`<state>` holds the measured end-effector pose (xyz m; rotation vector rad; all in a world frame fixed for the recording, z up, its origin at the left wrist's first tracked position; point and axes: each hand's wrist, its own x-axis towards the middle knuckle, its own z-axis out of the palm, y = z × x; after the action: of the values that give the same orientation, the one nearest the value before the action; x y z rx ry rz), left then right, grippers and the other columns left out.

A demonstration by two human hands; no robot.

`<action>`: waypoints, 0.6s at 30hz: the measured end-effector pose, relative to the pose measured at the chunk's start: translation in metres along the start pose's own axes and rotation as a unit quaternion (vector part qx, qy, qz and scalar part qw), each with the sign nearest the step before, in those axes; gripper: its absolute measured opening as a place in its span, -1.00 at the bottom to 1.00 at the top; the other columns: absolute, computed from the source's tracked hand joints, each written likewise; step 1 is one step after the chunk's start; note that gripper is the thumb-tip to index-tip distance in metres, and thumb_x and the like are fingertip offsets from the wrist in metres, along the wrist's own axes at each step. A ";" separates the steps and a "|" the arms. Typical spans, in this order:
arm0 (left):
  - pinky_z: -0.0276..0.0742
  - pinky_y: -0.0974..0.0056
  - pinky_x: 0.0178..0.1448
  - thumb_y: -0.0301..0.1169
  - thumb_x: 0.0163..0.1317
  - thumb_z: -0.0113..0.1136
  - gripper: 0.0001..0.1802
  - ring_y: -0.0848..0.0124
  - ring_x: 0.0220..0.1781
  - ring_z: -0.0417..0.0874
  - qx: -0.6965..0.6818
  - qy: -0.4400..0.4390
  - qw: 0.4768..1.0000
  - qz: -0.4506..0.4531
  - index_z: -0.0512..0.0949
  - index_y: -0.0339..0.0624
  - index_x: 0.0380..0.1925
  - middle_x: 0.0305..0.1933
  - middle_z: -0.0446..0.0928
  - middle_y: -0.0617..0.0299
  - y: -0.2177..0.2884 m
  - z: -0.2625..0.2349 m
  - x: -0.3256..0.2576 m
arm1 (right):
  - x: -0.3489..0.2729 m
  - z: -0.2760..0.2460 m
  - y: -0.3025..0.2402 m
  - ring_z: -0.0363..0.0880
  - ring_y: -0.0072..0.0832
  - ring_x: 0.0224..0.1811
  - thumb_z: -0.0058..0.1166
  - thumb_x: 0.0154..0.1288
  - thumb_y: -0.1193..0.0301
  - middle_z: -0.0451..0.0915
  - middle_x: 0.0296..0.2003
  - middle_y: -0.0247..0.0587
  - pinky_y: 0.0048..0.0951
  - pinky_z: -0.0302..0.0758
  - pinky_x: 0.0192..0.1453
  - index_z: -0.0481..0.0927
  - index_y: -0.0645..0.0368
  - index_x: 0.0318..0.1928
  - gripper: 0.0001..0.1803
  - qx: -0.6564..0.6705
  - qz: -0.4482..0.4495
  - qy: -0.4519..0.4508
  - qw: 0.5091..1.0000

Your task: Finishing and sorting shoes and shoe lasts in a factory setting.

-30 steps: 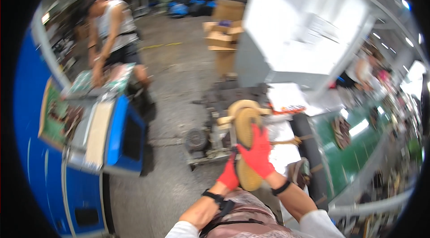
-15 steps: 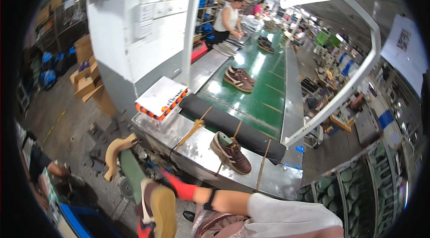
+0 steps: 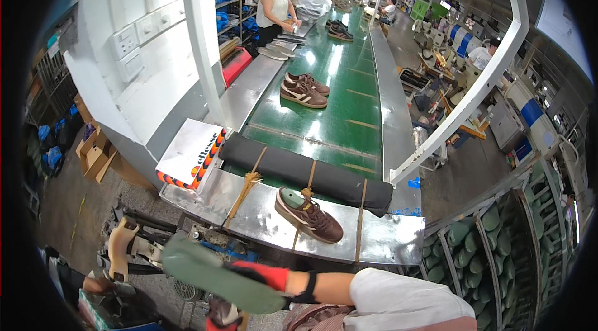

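Observation:
My right hand (image 3: 265, 274), in a red glove with a dark band at the wrist, is closed on a green shoe last (image 3: 215, 272); the last partly hides its fingers. At the bottom edge, my left hand (image 3: 219, 325), also gloved in red, grips a brown sneaker (image 3: 219, 311), mostly cut off by the frame. The last lies across above this sneaker, out of it. On the metal end plate (image 3: 389, 237) beyond my right hand rests another brown sneaker (image 3: 314, 220), a green last showing in its opening.
A black roller (image 3: 286, 166) crosses the green conveyor belt's end, with brown sneakers (image 3: 305, 91) farther along. A shoebox (image 3: 190, 153) sits left; a machine with a tan curved pad (image 3: 121, 249) stands below. A rack of green lasts (image 3: 476, 262) is right. Another person's hand (image 3: 96, 284) shows left.
The green last has come out of the sneaker in my hands and swung across above it. That sneaker has dropped lower in view. The whole view has shifted with my head.

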<state>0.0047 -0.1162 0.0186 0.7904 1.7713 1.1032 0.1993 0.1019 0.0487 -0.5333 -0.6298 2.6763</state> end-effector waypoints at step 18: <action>0.12 -0.05 0.55 -0.26 -0.02 0.50 0.05 -0.14 0.48 0.18 0.449 0.107 0.879 0.120 0.12 -0.35 0.42 0.43 0.18 -0.26 0.056 0.229 0.235 | -0.215 -0.233 -0.084 0.19 0.18 0.41 0.43 -0.03 0.29 0.29 0.34 0.18 0.05 0.19 0.47 0.27 0.30 0.36 -0.05 -0.665 -0.212 0.608 0.377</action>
<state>0.1203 0.1859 -0.0614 1.5104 2.4475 0.4618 0.5063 0.1688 -0.0452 -1.9096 -1.7399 0.1547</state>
